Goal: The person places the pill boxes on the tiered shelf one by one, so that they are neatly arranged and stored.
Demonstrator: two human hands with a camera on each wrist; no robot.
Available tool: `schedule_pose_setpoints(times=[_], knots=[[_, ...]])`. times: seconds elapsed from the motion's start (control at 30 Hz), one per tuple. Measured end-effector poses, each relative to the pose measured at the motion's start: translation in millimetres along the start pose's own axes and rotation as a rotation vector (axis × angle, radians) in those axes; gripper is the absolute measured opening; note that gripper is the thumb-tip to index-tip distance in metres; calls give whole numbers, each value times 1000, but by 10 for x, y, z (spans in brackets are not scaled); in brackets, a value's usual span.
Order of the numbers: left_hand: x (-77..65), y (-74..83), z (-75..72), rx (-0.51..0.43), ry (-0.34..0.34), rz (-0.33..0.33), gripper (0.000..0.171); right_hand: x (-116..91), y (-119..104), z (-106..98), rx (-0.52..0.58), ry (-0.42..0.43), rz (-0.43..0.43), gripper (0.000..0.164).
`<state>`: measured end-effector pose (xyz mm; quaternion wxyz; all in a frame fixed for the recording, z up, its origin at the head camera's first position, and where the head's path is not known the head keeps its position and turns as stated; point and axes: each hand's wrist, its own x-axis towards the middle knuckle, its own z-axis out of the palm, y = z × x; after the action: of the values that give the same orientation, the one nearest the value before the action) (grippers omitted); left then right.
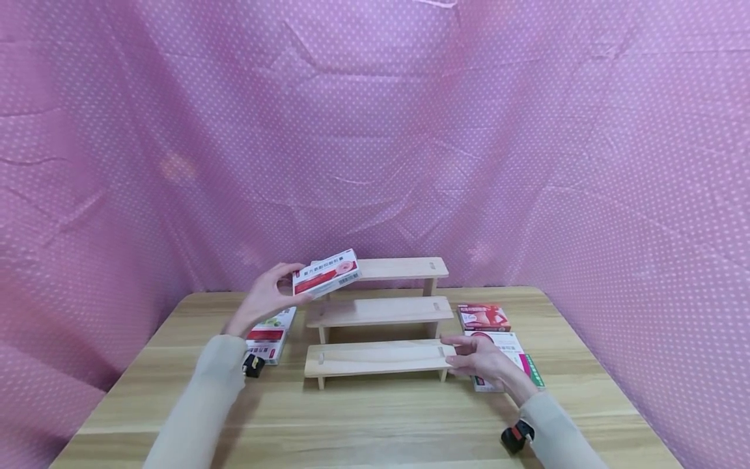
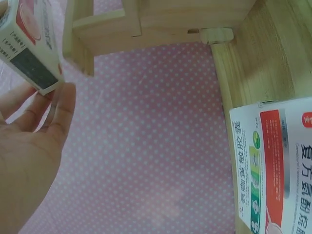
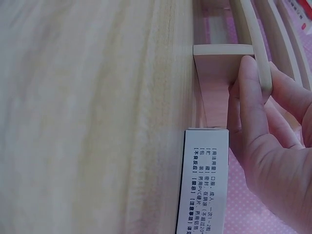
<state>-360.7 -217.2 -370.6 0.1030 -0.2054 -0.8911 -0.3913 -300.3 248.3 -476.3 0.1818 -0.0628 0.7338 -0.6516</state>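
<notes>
Up by the left end of a pale wooden three-tier stand (image 1: pixel 381 311), I see a white-and-red cardboard box (image 1: pixel 325 273) pinched in the left hand (image 1: pixel 269 293), the nearer one. It reaches rightward, long axis roughly along the top shelf (image 1: pixel 404 268), right end raised. The right hand (image 1: pixel 483 358) grips the bottom shelf (image 1: pixel 381 358). Below, a wood-grain worktop (image 1: pixel 375 423); behind, pink dotted cloth (image 1: pixel 375 130).

Right hand (image 3: pixel 280 163) is pinching a wooden shelf's end (image 3: pixel 263 80); white printed box (image 3: pixel 204 183) is resting near, on table (image 3: pixel 92 117).
</notes>
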Motion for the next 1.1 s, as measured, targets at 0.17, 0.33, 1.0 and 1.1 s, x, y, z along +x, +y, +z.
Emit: schedule_pose_setpoints(times=[0.17,0.33,1.0,1.1], knots=[[72,76,78,-3,61,16,82,-10,-16,-1,-6,6,6,60],[167,184,175,53,89,73,79,-7,-24,1,-11,18,14,59],[471,409,495,-20,60,32,84,-6,-12,18,-1,-14,-7,62],[509,460,527,-7,39,16,86,-6,-17,17,-11,-26,-14,62]])
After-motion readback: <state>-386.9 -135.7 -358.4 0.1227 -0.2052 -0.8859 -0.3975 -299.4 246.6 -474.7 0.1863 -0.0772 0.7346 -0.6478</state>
